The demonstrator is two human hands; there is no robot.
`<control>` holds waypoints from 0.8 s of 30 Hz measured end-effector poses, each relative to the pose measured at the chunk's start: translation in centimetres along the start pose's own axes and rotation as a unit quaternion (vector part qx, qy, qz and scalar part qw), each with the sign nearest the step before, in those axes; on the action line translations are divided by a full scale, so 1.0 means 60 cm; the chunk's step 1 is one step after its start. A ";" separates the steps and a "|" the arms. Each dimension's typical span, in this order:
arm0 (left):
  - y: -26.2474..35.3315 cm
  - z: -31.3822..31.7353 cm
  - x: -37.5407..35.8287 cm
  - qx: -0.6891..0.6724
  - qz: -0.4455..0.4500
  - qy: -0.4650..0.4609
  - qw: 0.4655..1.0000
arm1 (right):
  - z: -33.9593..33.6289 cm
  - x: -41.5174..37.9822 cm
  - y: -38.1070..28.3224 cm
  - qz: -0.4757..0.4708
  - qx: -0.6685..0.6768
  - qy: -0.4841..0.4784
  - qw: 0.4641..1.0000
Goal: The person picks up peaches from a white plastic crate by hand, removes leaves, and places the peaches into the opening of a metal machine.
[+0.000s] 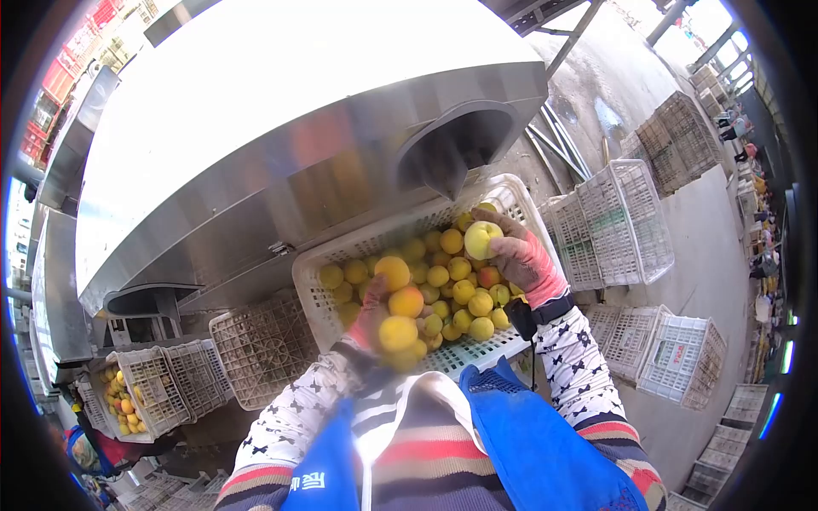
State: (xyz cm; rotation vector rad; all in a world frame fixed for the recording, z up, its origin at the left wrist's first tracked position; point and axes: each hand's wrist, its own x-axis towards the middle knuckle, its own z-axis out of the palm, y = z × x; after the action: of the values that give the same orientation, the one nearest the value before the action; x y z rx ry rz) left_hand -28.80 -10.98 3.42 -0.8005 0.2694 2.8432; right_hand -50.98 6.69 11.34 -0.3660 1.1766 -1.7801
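Observation:
My right hand (524, 255), in a pink glove with fingertips showing, pinches a pale yellow-green peach (483, 240) above the right side of a white plastic crate (311, 294). My left hand (368, 317), also in pink, is curled at the crate's left side around a few larger-looking yellow-orange peaches (406, 301); its fingers are partly hidden behind the fruit. Many more yellow peaches (463, 292) lie in the crate below both hands, some with a red blush.
A big metal machine (281, 153) stands ahead, its round chute opening (460, 145) over the crate's far edge. Stacked crates (626, 226) stand on the right; a brown crate (264, 349) and a fruit-filled crate (123, 396) are at left. A person (89, 447) is at lower left.

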 end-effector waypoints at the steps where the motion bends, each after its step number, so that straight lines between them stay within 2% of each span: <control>1: 0.007 0.005 -0.003 0.024 0.034 0.007 0.999 | 0.029 0.019 -0.021 -0.046 -0.110 0.057 0.991; 2: 0.014 0.006 -0.007 0.026 0.037 -0.008 0.999 | 0.072 0.040 -0.068 -0.105 -0.455 0.113 0.877; 3: 0.021 0.005 -0.007 0.027 0.039 -0.024 0.999 | 0.084 0.075 -0.064 -0.135 -0.554 0.151 0.808; 5: 0.025 0.011 -0.006 0.008 0.049 -0.038 0.998 | 0.084 0.144 -0.030 -0.185 -0.724 0.222 0.626; 7: 0.014 0.018 -0.006 -0.028 0.072 -0.033 0.996 | 0.096 0.149 0.004 -0.179 -0.729 0.241 0.615; 8: 0.012 0.006 -0.004 -0.045 0.073 -0.059 0.995 | 0.100 0.153 0.018 -0.177 -0.732 0.250 0.609; 10: 0.015 0.002 -0.020 -0.006 0.034 -0.064 0.997 | 0.077 0.151 0.030 -0.202 -0.659 0.258 0.677; 12: -0.001 0.011 -0.031 0.042 0.061 0.000 0.997 | 0.061 0.151 0.040 -0.224 -0.561 0.290 0.742; 15: 0.001 -0.025 -0.010 -0.012 0.059 -0.064 0.996 | 0.053 0.160 0.041 -0.242 -0.612 0.281 0.699; 18: -0.008 0.004 -0.020 0.043 0.054 0.043 0.997 | 0.060 0.156 0.038 -0.191 -0.609 0.295 0.711; 21: 0.007 -0.003 -0.013 0.039 0.017 -0.007 0.999 | 0.093 0.170 0.010 -0.130 -0.656 0.291 0.684; 24: 0.001 0.027 -0.024 0.031 0.052 0.005 0.998 | 0.048 0.263 0.010 -0.195 -0.719 0.200 0.636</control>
State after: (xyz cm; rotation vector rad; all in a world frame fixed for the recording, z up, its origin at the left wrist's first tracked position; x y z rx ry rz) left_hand -28.44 -10.86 5.55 -0.8105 0.4101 2.9107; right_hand -56.87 -7.97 8.56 -1.2343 2.8886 -0.7724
